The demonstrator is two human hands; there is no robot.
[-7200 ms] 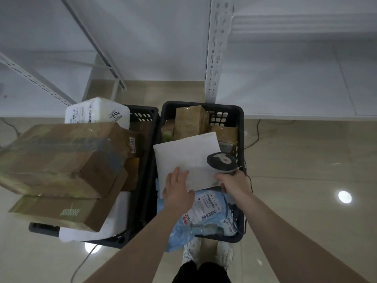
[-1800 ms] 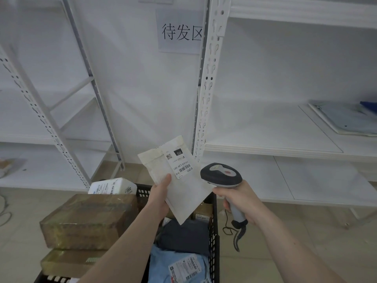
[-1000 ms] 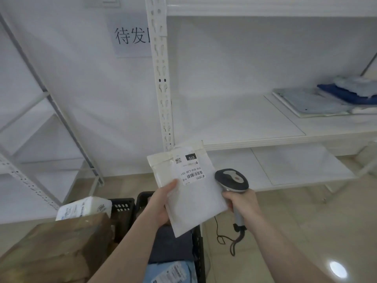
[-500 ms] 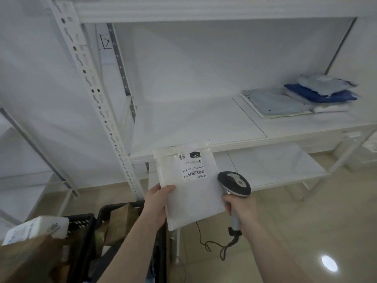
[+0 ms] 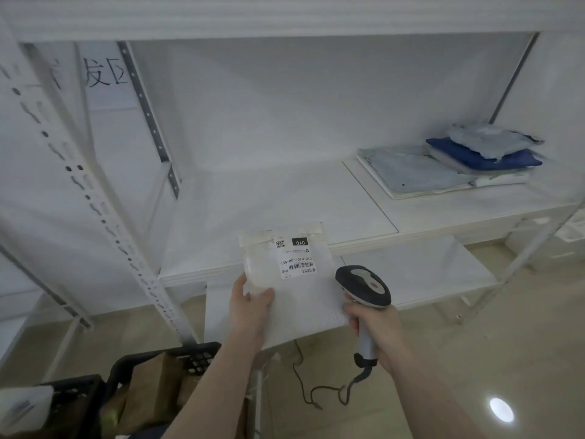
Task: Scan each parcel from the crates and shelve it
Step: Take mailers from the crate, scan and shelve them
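Two crates: black plastic with lattice walls, at the near left; the left crate (image 5: 76,394) is mostly cut off by the frame edge, and the right crate (image 5: 177,359) holds brown cardboard boxes (image 5: 152,391) standing on edge.
White packet: a soft, blurred packet (image 5: 22,407) with dark print sits at the far left edge, by the left crate.
Upright post: white metal post (image 5: 104,217) punched with rows of slots, slanting across the left side.
Wall sign: paper sheet (image 5: 104,74) with large dark characters, far left, behind the racking.
Left hand: the left hand (image 5: 250,308) grips the lower left corner of the envelope, thumb curled over its face, fingers hidden behind.
Envelope: flat, white, padded envelope (image 5: 297,299), taped along its top edge, held up in front of the shelf edge; its label (image 5: 294,258) shows a barcode and a small square code.
Right hand: the right hand (image 5: 376,331) is wrapped round the grey handle of the scanner.
Scanner: pistol-shaped scanner (image 5: 364,289), dark rounded head just beside the envelope's right edge; a thin dark cable (image 5: 316,394) trails to the floor.
Shelf: smooth white boards (image 5: 269,210), middle level.
Stacked parcels: soft bags (image 5: 468,160), pale blue and dark blue, piled flat at the far right of the shelf.
Floor: glossy beige tiles (image 5: 474,359).
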